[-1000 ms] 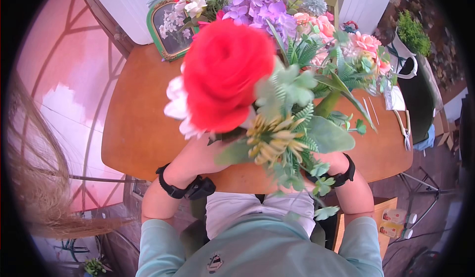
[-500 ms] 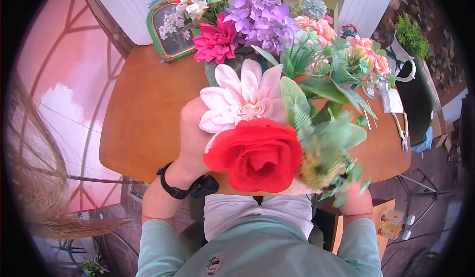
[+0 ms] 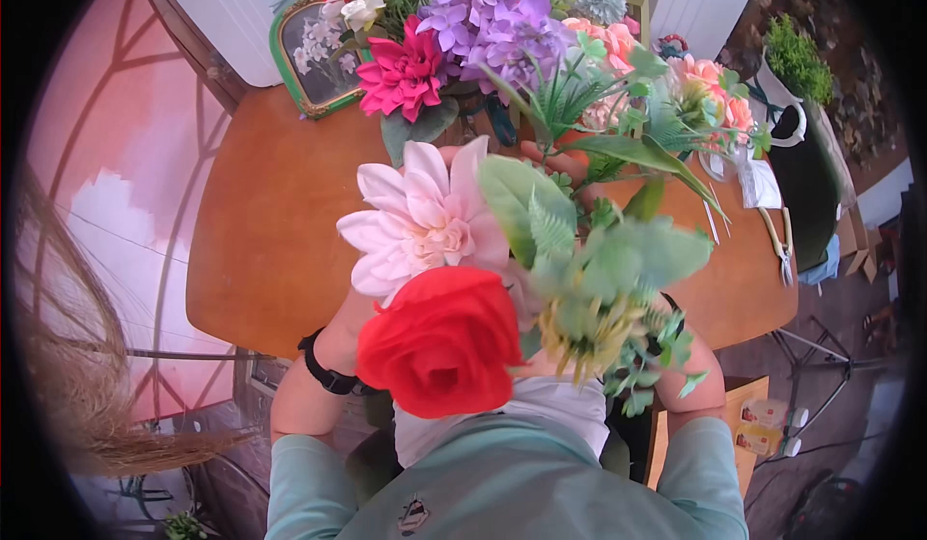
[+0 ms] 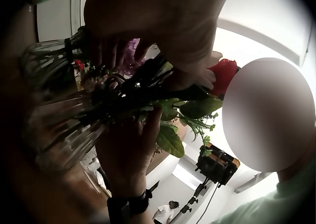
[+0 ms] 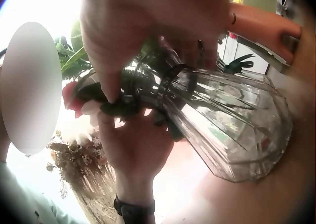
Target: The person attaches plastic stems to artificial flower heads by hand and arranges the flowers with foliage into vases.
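Observation:
A bouquet holds a red rose (image 3: pixel 439 342), a pale pink flower (image 3: pixel 425 220) and green leaves (image 3: pixel 517 202) over the table's near side. Its stems stand in a clear ribbed glass vase (image 5: pixel 237 130), tilted in the right wrist view. My right hand (image 5: pixel 158 26) curls round the stems near the dark ribbon (image 5: pixel 170 83) at the vase's neck. From the other side my left hand (image 5: pixel 136 147) grips the stems just above the neck. Flowers hide most of both hands in the head view, where some right fingers (image 3: pixel 570 166) show behind the leaves.
Behind the bouquet stand purple flowers (image 3: pixel 497 33), a magenta flower (image 3: pixel 401 72) and peach flowers (image 3: pixel 710 86). A green-framed picture (image 3: pixel 314 57) is at the back left. Pliers (image 3: pixel 780 246), thin white sticks (image 3: pixel 712 220) and a white packet (image 3: pixel 758 183) lie on the right of the wooden table (image 3: pixel 270 241).
The bouquet has turned and tipped: the red rose went from the upper middle to the near edge, and the pale pink flower came into full view. The magenta flower behind is uncovered.

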Demonstrator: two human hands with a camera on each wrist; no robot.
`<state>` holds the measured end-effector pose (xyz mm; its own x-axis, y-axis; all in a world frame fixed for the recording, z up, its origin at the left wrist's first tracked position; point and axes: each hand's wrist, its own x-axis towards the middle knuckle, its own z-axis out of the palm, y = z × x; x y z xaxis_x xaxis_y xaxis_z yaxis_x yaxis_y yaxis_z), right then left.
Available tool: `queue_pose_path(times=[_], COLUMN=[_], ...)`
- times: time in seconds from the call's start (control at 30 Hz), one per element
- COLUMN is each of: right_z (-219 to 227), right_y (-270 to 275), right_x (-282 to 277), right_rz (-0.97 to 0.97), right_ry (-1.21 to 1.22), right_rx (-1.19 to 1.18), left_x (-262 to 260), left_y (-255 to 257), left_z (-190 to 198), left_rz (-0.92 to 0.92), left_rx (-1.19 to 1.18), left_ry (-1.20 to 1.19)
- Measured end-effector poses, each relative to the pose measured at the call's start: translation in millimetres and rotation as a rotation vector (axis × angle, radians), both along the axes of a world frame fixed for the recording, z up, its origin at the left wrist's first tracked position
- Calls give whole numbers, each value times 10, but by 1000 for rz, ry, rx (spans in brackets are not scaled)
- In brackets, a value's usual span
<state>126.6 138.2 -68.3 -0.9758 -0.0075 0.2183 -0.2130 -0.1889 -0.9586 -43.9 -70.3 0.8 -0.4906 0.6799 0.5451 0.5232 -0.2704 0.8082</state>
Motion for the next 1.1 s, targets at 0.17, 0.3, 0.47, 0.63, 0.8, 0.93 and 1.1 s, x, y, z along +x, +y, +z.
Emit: queue_pose_path(times=[0.17,0.3,0.47,0.63,0.8,0.93,1.1], right_z=[122,87,135,203,278,553,324], right_y=[330,259,428,210,170,25,143], right_x=[99,53,127,172,-113,-142,-126], right_rz=[44,82,86,61,70,-436,-262], right_ry=[-36,-59,-67,-57,-41,202,25], right_rx=[-128,-227,-368,-530,-679,560,139], left_x=[-19,-17,216,108,113,45,-246], left_y=[-20,-28,-9,16,-131,-523,-103], left_z=[-163,-194,142,-158,-264,-376,-378], left_rz=[-11,-14,-801,-34,-264,-445,-633], left_rx=[-94,-168,184,-238,-216,-214,-184], left_ry=[170,313,-1411,-99,-350,-568,-849])
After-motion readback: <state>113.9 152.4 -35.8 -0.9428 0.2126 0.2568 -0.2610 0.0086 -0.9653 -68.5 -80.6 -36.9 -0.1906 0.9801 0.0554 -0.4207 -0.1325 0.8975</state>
